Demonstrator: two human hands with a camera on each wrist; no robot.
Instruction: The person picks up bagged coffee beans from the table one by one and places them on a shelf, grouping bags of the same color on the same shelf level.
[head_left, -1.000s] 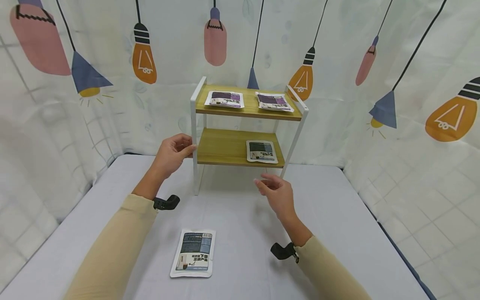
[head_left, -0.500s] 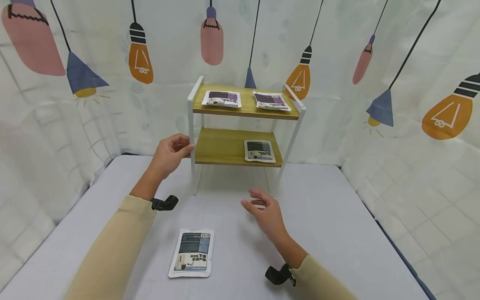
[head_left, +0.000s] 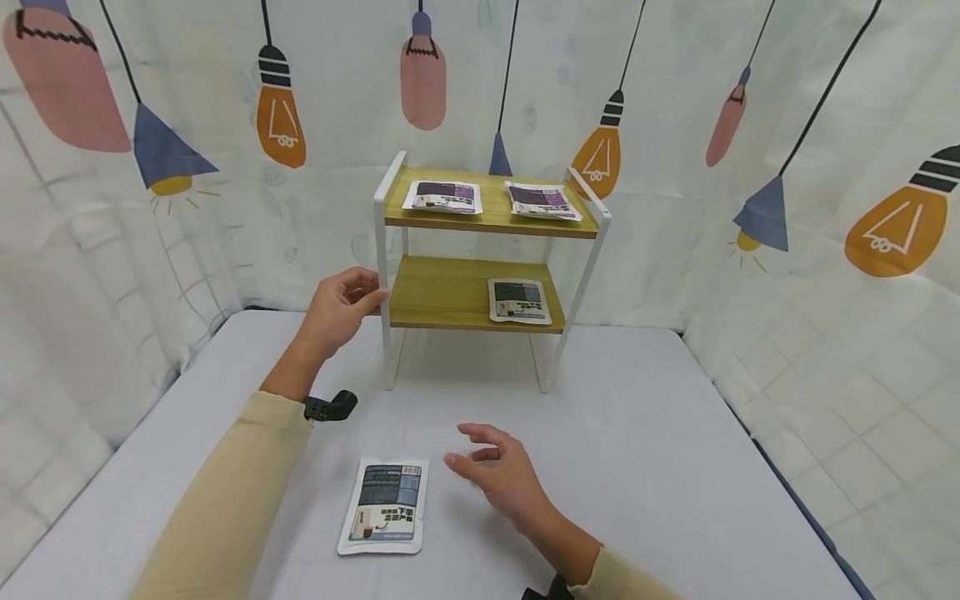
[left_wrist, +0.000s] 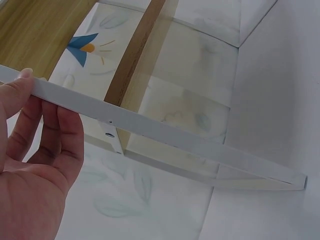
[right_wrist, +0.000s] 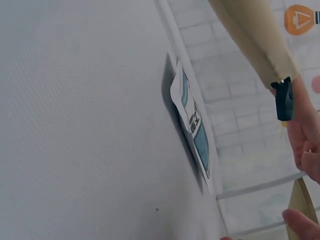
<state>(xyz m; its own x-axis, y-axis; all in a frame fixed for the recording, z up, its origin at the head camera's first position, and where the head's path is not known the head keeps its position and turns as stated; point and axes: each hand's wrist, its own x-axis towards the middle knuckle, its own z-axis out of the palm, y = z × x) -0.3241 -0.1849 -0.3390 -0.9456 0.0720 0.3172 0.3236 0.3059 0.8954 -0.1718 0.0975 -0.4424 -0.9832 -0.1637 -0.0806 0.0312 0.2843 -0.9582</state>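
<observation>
Left hand [head_left: 339, 310] gripping white-framed two-tier wooden shelf rack [head_left: 382, 250]; right hand [head_left: 497, 473] loose, empty, beside unlifted flat printed pouch [head_left: 384, 505] on worktop.

— What can't be made out here?

— The print on the pouch [head_left: 384, 507] lying low and left of centre in the head view is too small to read, and so is the print on the three pouches on the shelf rack [head_left: 382, 250]. In the right wrist view that pouch [right_wrist: 192, 125] shows only edge-on.

— And the hands?

— The right hand [head_left: 498, 475] barely enters its own wrist view: one fingertip at the lower right corner. The left hand [left_wrist: 30, 175] is cut off by the left and bottom edges; its thumb lies behind the white rail [left_wrist: 150, 127].
</observation>
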